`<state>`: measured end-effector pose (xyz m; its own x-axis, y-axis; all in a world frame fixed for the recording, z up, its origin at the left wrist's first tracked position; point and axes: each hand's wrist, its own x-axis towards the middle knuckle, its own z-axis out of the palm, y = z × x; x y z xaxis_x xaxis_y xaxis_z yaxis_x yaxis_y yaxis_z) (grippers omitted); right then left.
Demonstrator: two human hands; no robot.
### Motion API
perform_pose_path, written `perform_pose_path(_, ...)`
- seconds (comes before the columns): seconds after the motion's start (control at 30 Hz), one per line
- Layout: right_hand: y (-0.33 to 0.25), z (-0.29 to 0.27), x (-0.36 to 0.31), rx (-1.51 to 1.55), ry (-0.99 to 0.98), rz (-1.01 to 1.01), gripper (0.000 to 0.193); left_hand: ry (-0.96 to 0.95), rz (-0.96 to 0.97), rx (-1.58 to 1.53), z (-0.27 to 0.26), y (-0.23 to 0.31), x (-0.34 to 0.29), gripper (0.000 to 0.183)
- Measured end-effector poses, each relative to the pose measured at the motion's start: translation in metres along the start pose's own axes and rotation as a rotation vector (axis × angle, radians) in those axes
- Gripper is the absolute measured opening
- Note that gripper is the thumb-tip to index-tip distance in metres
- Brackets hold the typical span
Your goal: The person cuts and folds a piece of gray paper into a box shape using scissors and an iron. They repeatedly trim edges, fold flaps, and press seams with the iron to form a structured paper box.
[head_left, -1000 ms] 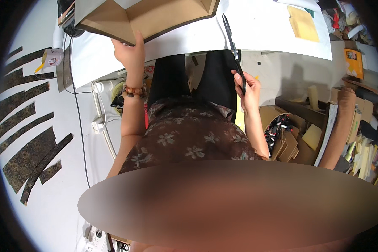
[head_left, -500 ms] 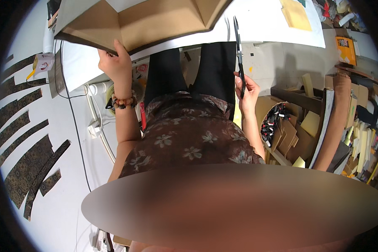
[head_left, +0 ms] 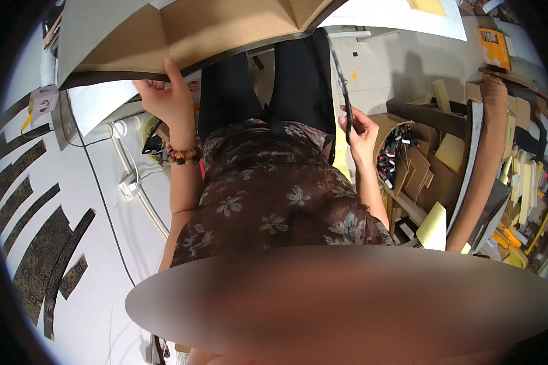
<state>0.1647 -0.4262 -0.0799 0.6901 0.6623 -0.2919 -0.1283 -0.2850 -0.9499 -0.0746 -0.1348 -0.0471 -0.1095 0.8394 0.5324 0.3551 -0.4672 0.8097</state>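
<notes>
At the table's near edge lies an open cardboard box (head_left: 225, 30) with tan inner walls and a dark-covered rim. My left hand (head_left: 169, 103) grips its near wall. The thumb presses over the rim onto the inside, while the fingers curl on the outer side, partly hidden. Right of my legs, my right hand (head_left: 361, 135) is closed around the dark handles of long scissors (head_left: 344, 88). Their slim blades point away from me and look slightly blurred. The scissors are apart from the box.
White paper (head_left: 396, 21) covers the table at the right. Patterned dark fabric strips (head_left: 42, 258) lie on the pale surface at the left, beside a black cable (head_left: 106, 201). To the right stand a round container of small dark items (head_left: 397, 149), cardboard scraps (head_left: 415, 179) and a brown roll (head_left: 484, 164).
The box has shifted left and tilted with my left hand still on its wall. The scissors remain in my right hand, their tips swung slightly left. The whole view has shifted a little.
</notes>
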Motion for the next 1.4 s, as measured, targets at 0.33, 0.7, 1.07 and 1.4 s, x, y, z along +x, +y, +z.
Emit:
perform_pose_path(0.33,-0.004,0.018,-0.033,-0.012,0.002,0.056,0.032,-0.879,-0.918,-0.835,0.061,0.007,-0.089,0.035)
perform_pose_path(0.7,-0.016,0.029,-0.022,0.088,0.025,0.129,0.025,-0.841,-1.162,-1.283,0.152,0.031,-0.094,0.038)
perform_pose_path(1.07,-0.034,0.027,-0.024,0.100,0.014,0.244,0.030,-0.767,-1.202,-1.313,0.161,0.030,-0.098,0.037)
perform_pose_path(1.4,-0.042,0.030,-0.028,0.101,0.048,0.302,0.030,-0.762,-1.183,-1.271,0.163,0.038,-0.099,0.036)
